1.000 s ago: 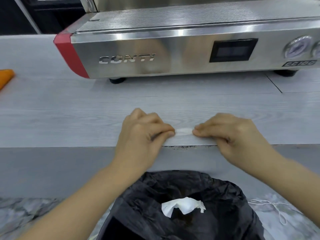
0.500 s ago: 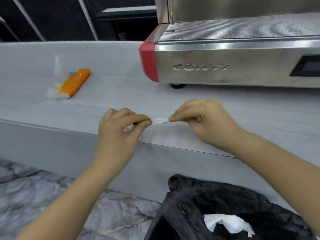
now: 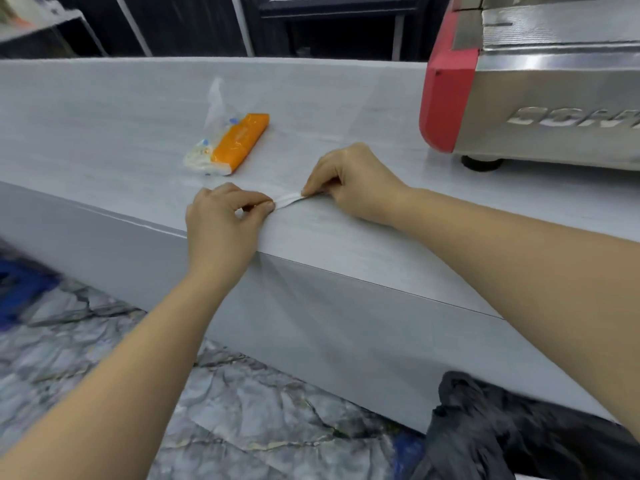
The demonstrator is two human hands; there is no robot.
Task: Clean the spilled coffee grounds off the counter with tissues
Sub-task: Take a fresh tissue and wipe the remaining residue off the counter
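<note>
A folded white tissue (image 3: 288, 199) is stretched between my two hands just above the pale grey counter (image 3: 346, 237), near its front edge. My left hand (image 3: 225, 220) pinches its left end with thumb and forefinger. My right hand (image 3: 349, 181) pinches the right end. An orange tissue pack (image 3: 239, 142) with a clear torn wrapper lies on the counter just behind my hands. I can make out no coffee grounds on the counter in this blurred view.
A steel espresso machine (image 3: 540, 98) with a red side panel stands on the counter at the right. A bin lined with a black bag (image 3: 512, 431) sits on the marble floor (image 3: 104, 375) at lower right, below the counter's front.
The view has swung left: the machine and bin have slid to the right and the orange pack has come into view. Both hands keep hold of the tissue and have moved left along the counter's edge.
</note>
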